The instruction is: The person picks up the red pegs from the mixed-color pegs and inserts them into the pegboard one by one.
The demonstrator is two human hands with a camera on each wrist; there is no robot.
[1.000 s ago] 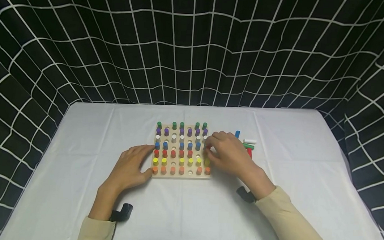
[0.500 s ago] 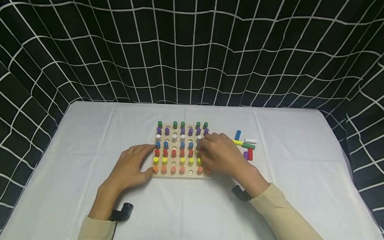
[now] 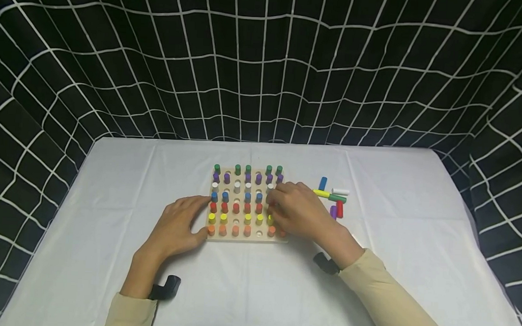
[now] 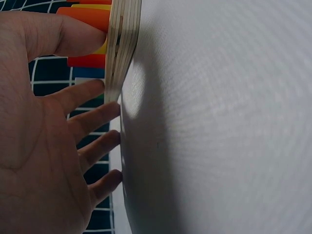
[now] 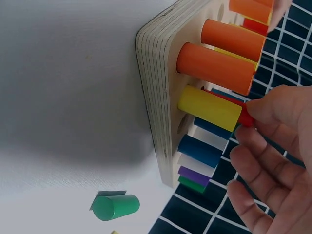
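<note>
A pale wooden pegboard [image 3: 239, 239] carries rows of upright pegs: green, purple, white, blue, red, yellow and orange. My left hand [image 3: 175, 226] lies along the board's left side; its fingers are extended, and in the left wrist view the thumb [image 4: 78, 36] reaches up by an orange peg [image 4: 90, 18]. Over the right part of the board, my right hand [image 3: 300, 209] pinches a red peg [image 5: 247, 116] by its top, between thumb and forefinger. A yellow peg [image 5: 209, 108] partly hides that peg in the right wrist view. A few holes, such as one in the orange row, are bare.
Loose pegs lie on the white cloth right of the board: blue [image 3: 323, 183], white [image 3: 341, 192], yellow [image 3: 321, 193], green [image 3: 338, 198], red [image 3: 340, 209] and purple [image 3: 333, 212]. A black curtain with a white grid surrounds the table's back and sides.
My right hand has shifted a little left from the board's right edge, uncovering the loose yellow and purple pegs. Over the last half second it has barely moved. My left hand stays put.
</note>
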